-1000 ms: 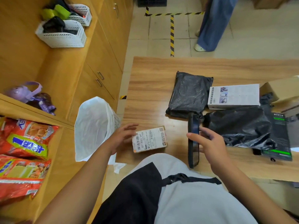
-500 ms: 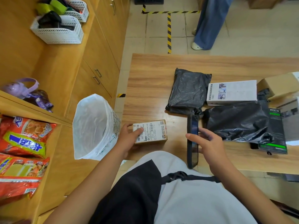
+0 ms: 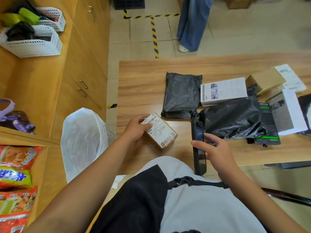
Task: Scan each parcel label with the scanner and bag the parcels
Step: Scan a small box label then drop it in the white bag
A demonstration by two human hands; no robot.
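A small brown box parcel [image 3: 161,132] with a white barcode label lies near the front left corner of the wooden table [image 3: 143,84]. My left hand [image 3: 137,127] grips its left end, thumb across the label, and the box sits turned at an angle. My right hand [image 3: 214,149] holds a dark handheld scanner [image 3: 198,143] edge-on, just right of the box. A white bag [image 3: 84,140] stands open on the floor left of the table.
Two black poly mailers [image 3: 182,95] [image 3: 232,120], a white printed box [image 3: 223,91], a cardboard box [image 3: 265,81], a dark green-striped box [image 3: 267,123] and a white box [image 3: 289,111] lie on the table's right. A person's legs [image 3: 193,24] stand beyond. Wooden cabinets hold baskets [image 3: 33,46] at left.
My left hand has closed on the small box, rotated it and drawn it a little toward the scanner. My right hand with the scanner has stayed where it was.
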